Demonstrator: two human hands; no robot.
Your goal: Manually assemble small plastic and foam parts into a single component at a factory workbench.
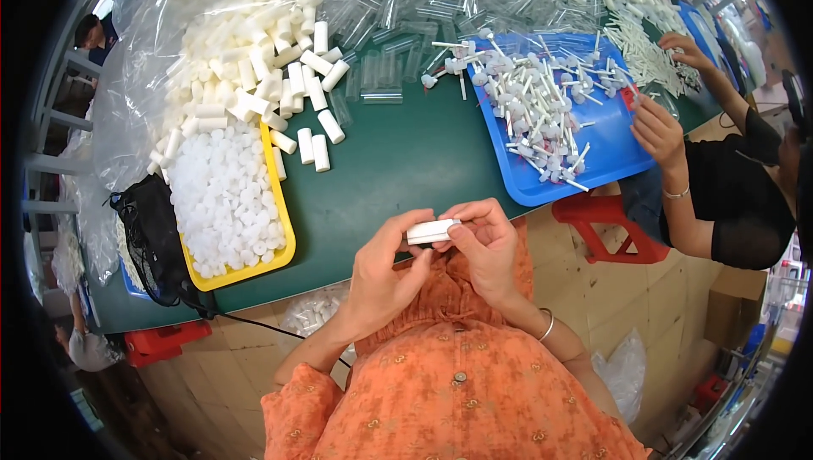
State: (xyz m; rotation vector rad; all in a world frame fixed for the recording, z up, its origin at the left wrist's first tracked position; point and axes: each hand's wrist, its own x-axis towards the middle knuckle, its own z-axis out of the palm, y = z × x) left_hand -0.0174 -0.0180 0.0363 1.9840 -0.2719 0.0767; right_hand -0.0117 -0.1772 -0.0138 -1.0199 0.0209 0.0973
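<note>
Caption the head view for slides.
Right hand holding a white piece, left hand at its other end; yellow tray left, blue tray right.

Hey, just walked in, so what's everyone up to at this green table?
A person holds a white piece in the right hand, with the left hand at its other end. To the left is a yellow tray of white discs, with white tubes heaped beyond. To the right, a co-worker's hand is at the edge of a blue tray holding small stick parts.
</note>
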